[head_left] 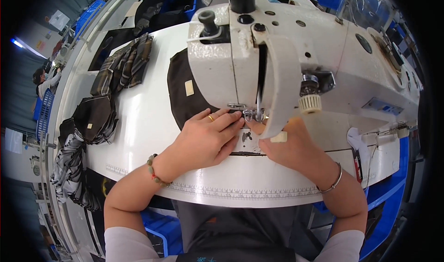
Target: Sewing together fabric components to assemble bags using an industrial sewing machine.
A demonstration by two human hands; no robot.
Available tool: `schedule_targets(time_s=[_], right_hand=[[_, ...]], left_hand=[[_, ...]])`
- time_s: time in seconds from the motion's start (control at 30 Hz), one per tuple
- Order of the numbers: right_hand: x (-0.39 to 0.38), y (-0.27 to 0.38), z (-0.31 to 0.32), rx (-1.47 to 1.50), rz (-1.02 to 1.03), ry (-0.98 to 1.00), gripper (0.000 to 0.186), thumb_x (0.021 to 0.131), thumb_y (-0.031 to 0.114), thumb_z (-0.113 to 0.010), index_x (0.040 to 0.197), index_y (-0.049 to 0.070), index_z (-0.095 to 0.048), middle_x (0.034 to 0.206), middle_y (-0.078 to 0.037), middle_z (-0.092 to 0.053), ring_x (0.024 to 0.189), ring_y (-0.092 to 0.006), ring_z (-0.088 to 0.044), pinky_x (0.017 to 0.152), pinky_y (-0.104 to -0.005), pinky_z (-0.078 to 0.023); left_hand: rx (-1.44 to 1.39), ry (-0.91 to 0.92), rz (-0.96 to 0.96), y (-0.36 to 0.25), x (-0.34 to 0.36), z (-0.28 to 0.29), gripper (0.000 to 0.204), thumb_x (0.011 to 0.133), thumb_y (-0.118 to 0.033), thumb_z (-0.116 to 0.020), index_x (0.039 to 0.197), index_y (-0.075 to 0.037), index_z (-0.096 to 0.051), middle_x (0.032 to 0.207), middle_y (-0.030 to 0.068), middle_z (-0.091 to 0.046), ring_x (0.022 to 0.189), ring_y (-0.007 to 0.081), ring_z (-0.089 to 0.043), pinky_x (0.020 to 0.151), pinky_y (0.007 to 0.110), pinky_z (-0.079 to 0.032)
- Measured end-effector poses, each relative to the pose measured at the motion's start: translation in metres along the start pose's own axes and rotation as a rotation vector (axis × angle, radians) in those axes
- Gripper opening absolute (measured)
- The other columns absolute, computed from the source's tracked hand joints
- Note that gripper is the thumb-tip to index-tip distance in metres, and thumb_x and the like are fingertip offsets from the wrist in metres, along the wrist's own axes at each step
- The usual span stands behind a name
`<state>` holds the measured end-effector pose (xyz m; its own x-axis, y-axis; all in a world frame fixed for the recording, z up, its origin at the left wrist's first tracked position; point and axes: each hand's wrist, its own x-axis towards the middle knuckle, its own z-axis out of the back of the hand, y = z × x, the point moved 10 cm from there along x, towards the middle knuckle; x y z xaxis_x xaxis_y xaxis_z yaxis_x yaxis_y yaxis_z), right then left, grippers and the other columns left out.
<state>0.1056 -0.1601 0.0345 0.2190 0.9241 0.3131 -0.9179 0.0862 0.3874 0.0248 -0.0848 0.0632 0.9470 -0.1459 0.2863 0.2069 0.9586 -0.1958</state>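
My left hand (208, 134), with a gold ring and a beaded bracelet, lies on dark brown cloth (178, 84). Its fingers are stretched toward the presser foot (252, 115) of a white sewing machine (286, 53). A cream label (189, 88) shows on the cloth, which runs under the machine head. My right hand (296, 144) rests on the other side of the foot, index finger pointing at it and thumb apart. The machine's white curved lever (282, 86) hides part of its fingers. A small cream patch (279, 137) shows against them; I cannot tell whether it is held.
Folded plaid cloth (122, 65) and a stack of dark pieces (95, 118) lie left on the white table (143, 137). Grey-white patterned cloth (69, 162) hangs beside them. A ruler strip (245, 195) follows the front edge. Blue bins (162, 229) stand below. Another person (46, 81) sits far left.
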Motion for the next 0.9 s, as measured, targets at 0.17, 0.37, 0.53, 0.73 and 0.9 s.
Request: schedule_targets(time_s=[0.17, 0.37, 0.53, 0.73, 0.9], right_hand=[[-0.001, -0.007, -0.002, -0.089, -0.015, -0.042, 0.02, 0.088, 0.01, -0.071, 0.104, 0.017, -0.079, 0.068, -0.009, -0.065, 0.057, -0.0277, -0.064, 0.051, -0.0367, -0.048], [-0.001, -0.001, 0.0, -0.162, 0.035, -0.032, 0.019, 0.085, 0.01, -0.073, 0.101, 0.017, -0.079, 0.068, -0.008, -0.065, 0.058, -0.0279, -0.064, 0.051, -0.0388, -0.047], [-0.003, 0.006, 0.009, -0.101, 0.104, -0.137, 0.003, 0.066, 0.008, -0.069, 0.066, 0.007, -0.066, 0.056, -0.008, -0.057, 0.049, -0.028, -0.059, 0.046, -0.0404, -0.045], [-0.007, 0.02, 0.0, -0.188, 0.155, -0.085, 0.024, 0.075, 0.011, -0.071, 0.099, 0.012, -0.075, 0.067, -0.001, -0.06, 0.058, -0.0228, -0.062, 0.054, -0.0391, -0.047], [-0.009, 0.019, -0.007, -0.193, 0.132, -0.092, 0.032, 0.071, 0.008, -0.073, 0.103, 0.012, -0.076, 0.081, 0.002, -0.064, 0.069, -0.0191, -0.064, 0.063, -0.0382, -0.05]], left_hand=[[0.109, 0.066, 0.129, -0.01, -0.001, -0.009, 0.041, 0.087, -0.025, -0.068, 0.119, 0.001, -0.068, 0.128, 0.0149, -0.064, 0.117, 0.033, -0.065, 0.085, 0.045, -0.057], [0.166, 0.048, 0.158, -0.012, -0.003, -0.01, 0.044, 0.088, -0.03, -0.069, 0.12, 0.001, -0.068, 0.13, 0.0164, -0.064, 0.116, 0.0331, -0.066, 0.085, 0.041, -0.058], [0.125, 0.002, 0.162, -0.007, -0.01, -0.004, 0.048, 0.088, -0.035, -0.071, 0.119, 0.0, -0.069, 0.127, 0.0155, -0.067, 0.112, 0.0317, -0.069, 0.081, 0.034, -0.059], [0.189, 0.019, 0.103, -0.022, -0.012, -0.004, 0.054, 0.087, -0.042, -0.072, 0.12, 0.001, -0.069, 0.125, 0.0188, -0.068, 0.107, 0.0314, -0.071, 0.073, 0.032, -0.06], [0.212, 0.009, 0.079, -0.025, -0.015, -0.007, 0.059, 0.089, -0.046, -0.068, 0.122, 0.002, -0.068, 0.124, 0.021, -0.069, 0.105, 0.0325, -0.072, 0.07, 0.031, -0.06]])
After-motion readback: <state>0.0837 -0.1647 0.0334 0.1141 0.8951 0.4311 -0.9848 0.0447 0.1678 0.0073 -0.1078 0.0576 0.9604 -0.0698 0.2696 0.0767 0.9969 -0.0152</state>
